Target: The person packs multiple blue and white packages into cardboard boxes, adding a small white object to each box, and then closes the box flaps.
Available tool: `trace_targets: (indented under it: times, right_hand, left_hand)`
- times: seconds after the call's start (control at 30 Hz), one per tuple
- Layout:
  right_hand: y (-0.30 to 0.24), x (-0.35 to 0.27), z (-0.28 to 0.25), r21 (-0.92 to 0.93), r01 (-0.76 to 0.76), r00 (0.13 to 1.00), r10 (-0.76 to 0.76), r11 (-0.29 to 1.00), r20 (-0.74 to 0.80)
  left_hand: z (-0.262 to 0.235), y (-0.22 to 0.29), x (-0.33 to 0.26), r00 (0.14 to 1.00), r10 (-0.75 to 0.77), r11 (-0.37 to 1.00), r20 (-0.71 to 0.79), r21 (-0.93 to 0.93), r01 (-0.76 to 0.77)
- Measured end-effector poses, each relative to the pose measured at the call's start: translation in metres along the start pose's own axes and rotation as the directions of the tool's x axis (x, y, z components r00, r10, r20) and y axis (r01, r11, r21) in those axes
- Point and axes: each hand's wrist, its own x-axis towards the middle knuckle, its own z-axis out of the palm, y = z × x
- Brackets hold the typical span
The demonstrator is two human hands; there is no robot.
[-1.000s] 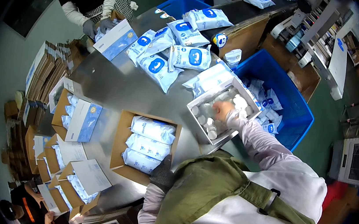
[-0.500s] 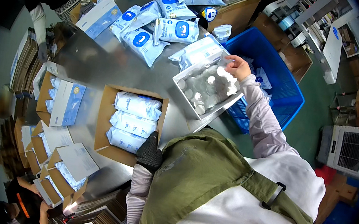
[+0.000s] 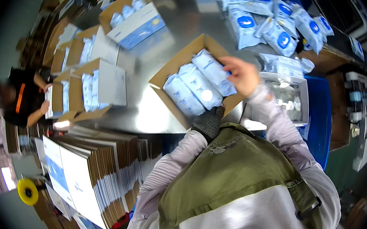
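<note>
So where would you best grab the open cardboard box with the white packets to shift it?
Probably by its two short end walls, a hand from each side. The open cardboard box lies flat on the metal table, flaps spread, and packets fill the inside. The gloved left hand is already at the near corner; the bare right hand rests on a packet.
</note>
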Motion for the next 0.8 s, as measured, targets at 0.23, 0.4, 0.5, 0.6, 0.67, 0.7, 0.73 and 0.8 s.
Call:
trace_targets:
  times: [0.23, 0.4, 0.5, 0.6, 0.67, 0.7, 0.73, 0.8]
  right_hand:
    - [0.132, -0.057, -0.12, 0.012, -0.39, 0.859, 0.369, 0.921, -0.355]
    - [0.144, -0.101, -0.098, -0.903, -0.082, 0.97, 0.241, 0.422, 0.025]
    - [0.137, -0.073, -0.082, -0.866, 0.018, 1.0, 0.007, 0.5, 0.025]
    - [0.092, -0.04, -0.054, -0.475, -0.2, 0.974, 0.122, 0.857, -0.189]
    - [0.069, -0.014, -0.015, 0.094, -0.277, 0.953, 0.286, 0.956, -0.098]
    - [0.08, -0.009, 0.02, 0.403, -0.437, 0.886, 0.462, 0.804, 0.039]
    - [0.087, 0.0, 0.061, 0.617, -0.574, 0.792, 0.557, 0.539, 0.249]
    - [0.033, 0.026, 0.125, 0.689, -0.663, 0.693, 0.588, 0.292, 0.418]
  left_hand:
    - [0.01, -0.032, -0.025, 0.965, -0.038, 0.998, -0.26, 0.04, 0.05]
    - [-0.038, -0.11, -0.052, 0.875, -0.173, 0.872, -0.452, 0.343, 0.349]
    - [-0.075, -0.116, -0.114, 0.567, -0.114, 0.886, -0.816, 0.175, 0.43]
    - [-0.127, -0.087, -0.173, 0.41, 0.035, 0.959, -0.911, 0.146, 0.242]
    - [-0.147, -0.074, -0.218, 0.279, -0.08, 0.755, -0.957, 0.125, 0.644]
    - [-0.14, -0.087, -0.245, 0.249, -0.188, 0.514, -0.95, 0.121, 0.849]
    - [-0.12, -0.098, -0.269, 0.228, -0.291, 0.435, -0.929, 0.084, 0.896]
    - [-0.096, -0.11, -0.286, 0.298, -0.352, 0.526, -0.887, 0.075, 0.847]
